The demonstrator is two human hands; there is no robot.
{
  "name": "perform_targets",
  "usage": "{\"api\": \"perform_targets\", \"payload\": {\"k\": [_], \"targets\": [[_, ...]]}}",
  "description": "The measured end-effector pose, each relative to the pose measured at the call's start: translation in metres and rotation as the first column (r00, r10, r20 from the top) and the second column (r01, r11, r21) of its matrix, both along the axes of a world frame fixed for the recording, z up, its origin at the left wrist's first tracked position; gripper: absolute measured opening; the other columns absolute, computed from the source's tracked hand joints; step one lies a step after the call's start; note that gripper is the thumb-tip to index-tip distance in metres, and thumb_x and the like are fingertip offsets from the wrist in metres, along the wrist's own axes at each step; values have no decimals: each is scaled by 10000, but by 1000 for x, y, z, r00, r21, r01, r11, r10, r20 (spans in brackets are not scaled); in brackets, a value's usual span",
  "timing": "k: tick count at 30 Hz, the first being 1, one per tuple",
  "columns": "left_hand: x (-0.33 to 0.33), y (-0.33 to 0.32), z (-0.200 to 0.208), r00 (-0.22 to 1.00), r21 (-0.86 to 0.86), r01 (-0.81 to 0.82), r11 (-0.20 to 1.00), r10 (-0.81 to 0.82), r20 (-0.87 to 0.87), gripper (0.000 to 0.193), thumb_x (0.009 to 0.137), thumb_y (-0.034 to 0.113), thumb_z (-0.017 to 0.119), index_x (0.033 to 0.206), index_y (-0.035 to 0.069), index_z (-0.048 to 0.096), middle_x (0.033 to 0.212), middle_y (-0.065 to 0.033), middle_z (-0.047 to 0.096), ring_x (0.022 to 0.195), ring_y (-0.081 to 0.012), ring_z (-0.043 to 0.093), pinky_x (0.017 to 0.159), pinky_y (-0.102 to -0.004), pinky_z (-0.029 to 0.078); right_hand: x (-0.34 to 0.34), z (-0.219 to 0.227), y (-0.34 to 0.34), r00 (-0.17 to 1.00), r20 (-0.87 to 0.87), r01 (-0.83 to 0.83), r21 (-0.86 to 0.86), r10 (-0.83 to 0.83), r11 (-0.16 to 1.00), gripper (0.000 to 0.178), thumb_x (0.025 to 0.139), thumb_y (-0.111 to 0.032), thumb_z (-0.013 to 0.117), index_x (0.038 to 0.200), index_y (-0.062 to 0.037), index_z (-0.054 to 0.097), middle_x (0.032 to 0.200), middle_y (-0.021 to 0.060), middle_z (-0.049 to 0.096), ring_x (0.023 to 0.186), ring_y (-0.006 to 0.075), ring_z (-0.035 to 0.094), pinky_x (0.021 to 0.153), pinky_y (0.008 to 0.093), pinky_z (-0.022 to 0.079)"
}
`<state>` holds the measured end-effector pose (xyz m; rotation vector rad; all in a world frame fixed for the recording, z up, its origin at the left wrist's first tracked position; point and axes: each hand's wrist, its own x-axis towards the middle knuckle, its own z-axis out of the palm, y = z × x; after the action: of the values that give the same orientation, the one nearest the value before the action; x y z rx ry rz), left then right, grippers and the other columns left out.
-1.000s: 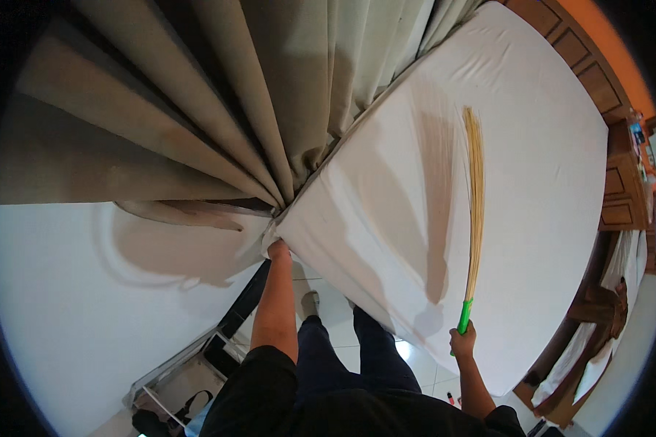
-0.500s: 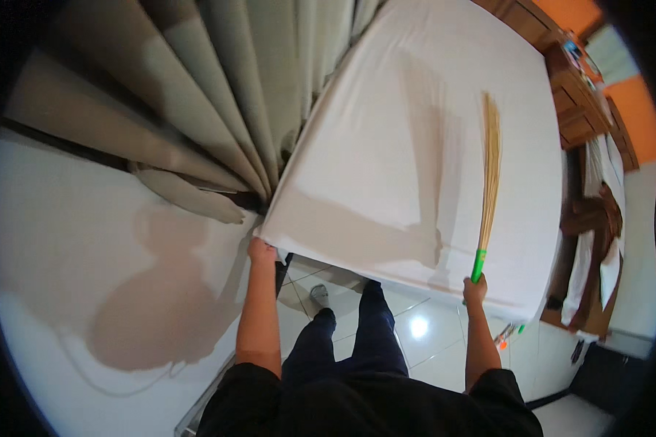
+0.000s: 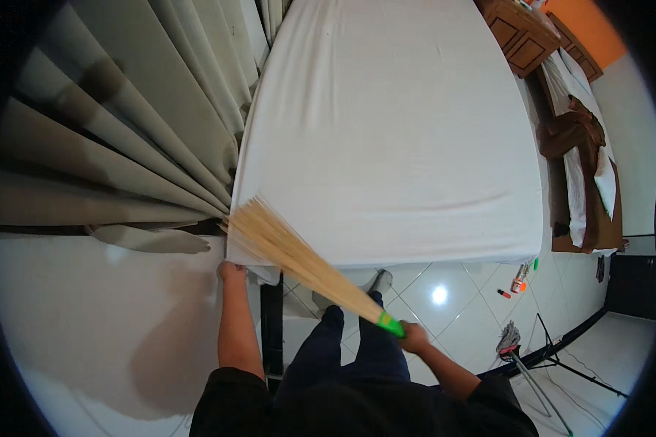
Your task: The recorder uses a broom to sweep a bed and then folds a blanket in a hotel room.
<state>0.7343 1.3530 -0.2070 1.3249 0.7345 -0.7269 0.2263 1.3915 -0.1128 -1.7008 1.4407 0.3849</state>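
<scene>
A big bed with a white sheet [image 3: 393, 138] fills the middle of the view. My left hand [image 3: 232, 272] grips the sheet's near left corner at the mattress edge, beside the wall. My right hand [image 3: 414, 338] holds the green handle of a straw whisk broom [image 3: 299, 258]. The broom slants up to the left, and its pale bristles fan out over that same corner of the bed, close to my left hand. My dark trousers and one foot show below, on the tiled floor.
Beige curtains [image 3: 124, 131] hang in folds at the left, touching the bed's side. A white wall [image 3: 87, 328] lies lower left. Wooden furniture [image 3: 525, 36] and a brown cloth [image 3: 579, 131] stand at the right. A mop [image 3: 510, 339], small bottles [image 3: 521, 277] and a stand lie on the glossy tiles.
The broom has swung from lying upright along the bed's right part to slanting left, bristles now at the near left corner. My left hand stays on the sheet corner.
</scene>
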Motion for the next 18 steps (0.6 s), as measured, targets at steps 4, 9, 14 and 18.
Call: {"api": "perform_targets", "payload": {"k": [4, 9, 14, 18], "targets": [[-9, -4, -1, 999, 168, 20, 986, -14, -38, 209, 843, 173, 403, 987, 46, 487, 902, -76, 526, 786, -196, 514, 677, -347, 438, -67, -27, -57, 972, -5, 219, -350, -235, 911, 280, 645, -173, 575, 885, -37, 523, 731, 197, 576, 686, 365, 558, 611, 431, 459], [27, 30, -20, 997, 275, 3, 961, 18, -71, 190, 811, 177, 387, 933, 94, 507, 852, -10, 548, 748, -133, 531, 687, -367, 389, 14, -5, -184, 627, 351, 777, -222, -695, 589, 198, 645, -110, 550, 780, 23, 492, 622, 188, 557, 534, 289, 570, 493, 380, 450], [0, -7, -15, 996, 337, 37, 941, -6, -91, 184, 832, 191, 379, 924, 90, 503, 840, -29, 505, 745, -163, 468, 667, -354, 382, 68, -41, -208, 869, 182, 494, -306, -459, 814, 223, 639, -151, 541, 796, 4, 510, 696, 185, 578, 626, 301, 584, 563, 398, 469], [8, 18, -15, 978, 317, 208, 926, -195, -72, 203, 840, 172, 365, 994, 128, 490, 965, -22, 481, 849, -169, 456, 739, -417, 364, 98, -8, -123, 986, -18, -165, -71, 164, 984, 228, 635, -154, 525, 832, -40, 532, 809, 189, 585, 802, 342, 565, 712, 432, 450]]}}
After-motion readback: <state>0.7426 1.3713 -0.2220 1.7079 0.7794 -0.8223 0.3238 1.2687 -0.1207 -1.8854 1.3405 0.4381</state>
